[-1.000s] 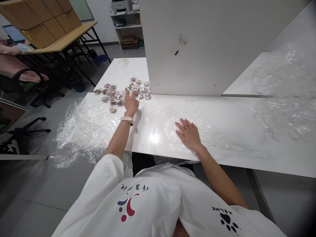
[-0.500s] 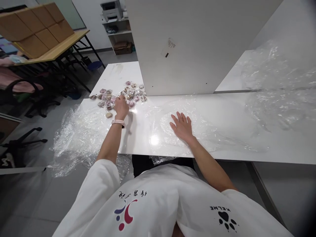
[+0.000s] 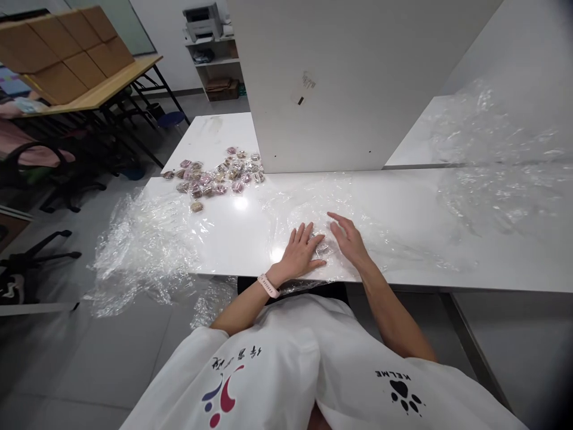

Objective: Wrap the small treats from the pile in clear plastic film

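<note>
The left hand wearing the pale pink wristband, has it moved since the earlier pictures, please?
Yes: judged against the tall white panel, the left hand moved right and down the picture.

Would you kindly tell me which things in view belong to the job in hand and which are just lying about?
Likely part of the job:
left hand, spread over the plastic
right hand, beside it
packets, grouped on the white table

Apparently just lying about:
boxes, on the far table
printer, on a shelf
stool
</note>
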`<action>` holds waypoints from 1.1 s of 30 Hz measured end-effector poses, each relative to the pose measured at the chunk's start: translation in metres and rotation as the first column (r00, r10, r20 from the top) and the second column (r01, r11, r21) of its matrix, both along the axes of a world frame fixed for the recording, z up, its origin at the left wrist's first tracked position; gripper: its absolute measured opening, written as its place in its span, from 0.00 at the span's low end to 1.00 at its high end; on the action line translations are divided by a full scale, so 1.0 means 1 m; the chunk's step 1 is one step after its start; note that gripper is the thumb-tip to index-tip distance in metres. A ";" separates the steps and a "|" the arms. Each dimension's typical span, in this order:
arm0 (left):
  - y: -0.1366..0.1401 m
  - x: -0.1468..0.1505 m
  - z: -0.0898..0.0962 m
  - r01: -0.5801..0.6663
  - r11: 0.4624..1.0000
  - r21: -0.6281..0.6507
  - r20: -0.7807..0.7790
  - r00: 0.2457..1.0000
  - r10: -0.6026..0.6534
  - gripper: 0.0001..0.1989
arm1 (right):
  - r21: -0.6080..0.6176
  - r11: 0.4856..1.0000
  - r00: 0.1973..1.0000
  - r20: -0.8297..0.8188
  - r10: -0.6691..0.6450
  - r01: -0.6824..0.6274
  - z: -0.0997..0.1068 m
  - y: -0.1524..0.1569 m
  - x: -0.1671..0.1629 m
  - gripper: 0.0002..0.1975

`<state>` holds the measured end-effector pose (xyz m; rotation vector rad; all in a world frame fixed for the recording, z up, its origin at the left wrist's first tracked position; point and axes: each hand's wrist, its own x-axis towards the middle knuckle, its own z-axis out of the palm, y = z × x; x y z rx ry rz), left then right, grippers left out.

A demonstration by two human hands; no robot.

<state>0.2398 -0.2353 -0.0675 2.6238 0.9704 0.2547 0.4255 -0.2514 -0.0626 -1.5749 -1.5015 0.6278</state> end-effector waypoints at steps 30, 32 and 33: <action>0.047 -0.049 0.037 -0.370 0.929 0.006 0.392 0.856 0.339 0.12 | 0.035 0.998 0.969 0.243 0.044 -0.054 0.010 -0.021 -0.003 0.14; 0.068 -0.036 0.024 -0.416 0.909 -0.005 0.244 0.881 0.405 0.12 | -0.069 0.996 0.966 0.256 -0.030 0.049 0.001 -0.003 0.002 0.15; 0.075 -0.033 0.018 -0.423 0.906 -0.001 0.189 0.890 0.416 0.11 | -0.090 0.992 0.965 0.254 -0.059 0.084 -0.003 0.003 0.004 0.14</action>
